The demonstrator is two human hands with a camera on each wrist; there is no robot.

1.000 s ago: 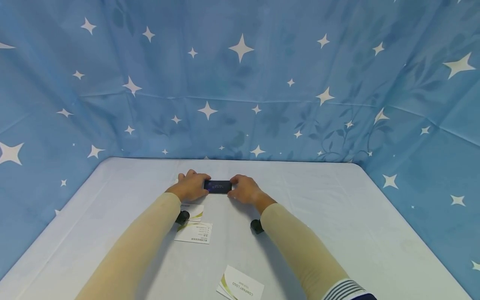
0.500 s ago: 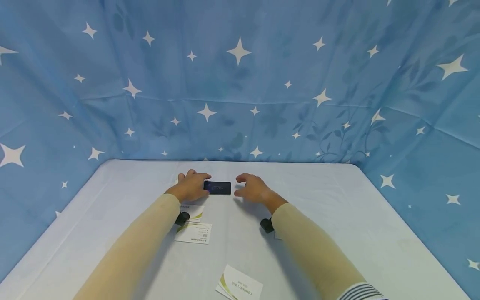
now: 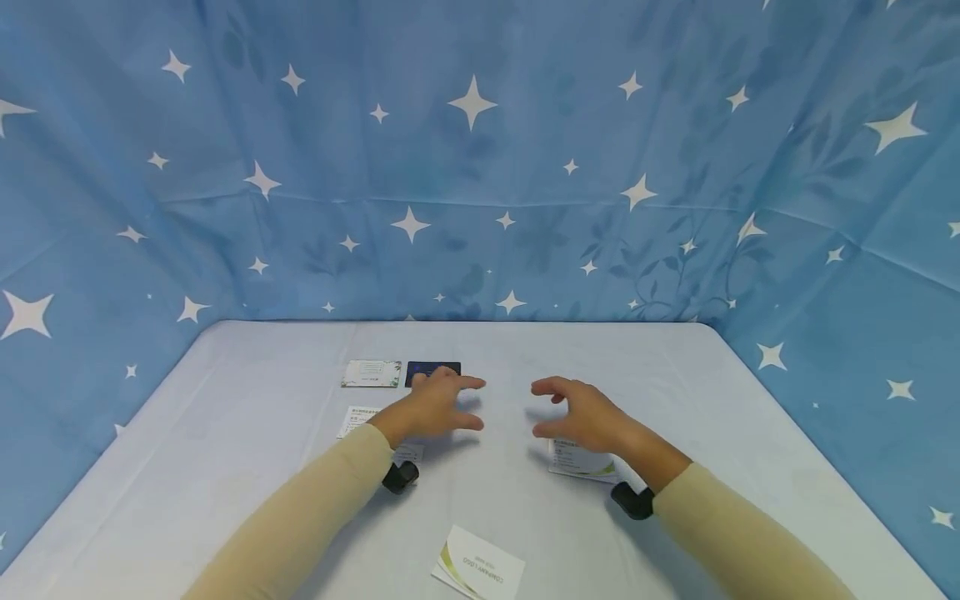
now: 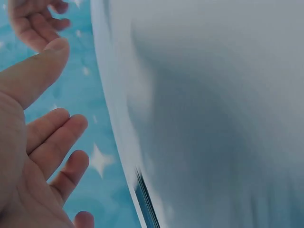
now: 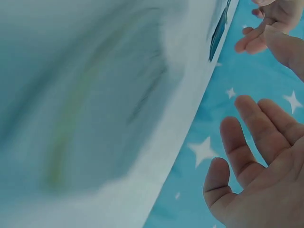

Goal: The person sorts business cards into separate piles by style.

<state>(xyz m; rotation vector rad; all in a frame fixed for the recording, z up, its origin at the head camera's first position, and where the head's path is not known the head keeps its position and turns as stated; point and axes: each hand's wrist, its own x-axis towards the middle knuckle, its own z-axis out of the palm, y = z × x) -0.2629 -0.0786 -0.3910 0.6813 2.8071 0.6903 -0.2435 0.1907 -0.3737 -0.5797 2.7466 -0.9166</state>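
Observation:
My left hand hovers over the table with thumb and fingers spread, holding nothing. It covers the near part of a dark blue card at the far middle. In the left wrist view its fingers are bare and parted. Across from it, my right hand is also empty, its fingers bent loosely. Below that hand lies a white business card with a green-yellow curve, partly hidden. In the right wrist view the right palm and fingers show nothing held.
A white card with leafy corners lies left of the dark card. Nearer, another business card and a partly covered card lie by the left wrist. Overlapping "COMPANY LOGO" cards rest at the front. A blue star-patterned curtain hangs behind.
Both hands have let go of the dark card, the right one first. The right hand has drawn right and nearer; the left has moved right and nearer, uncovering the leafy card.

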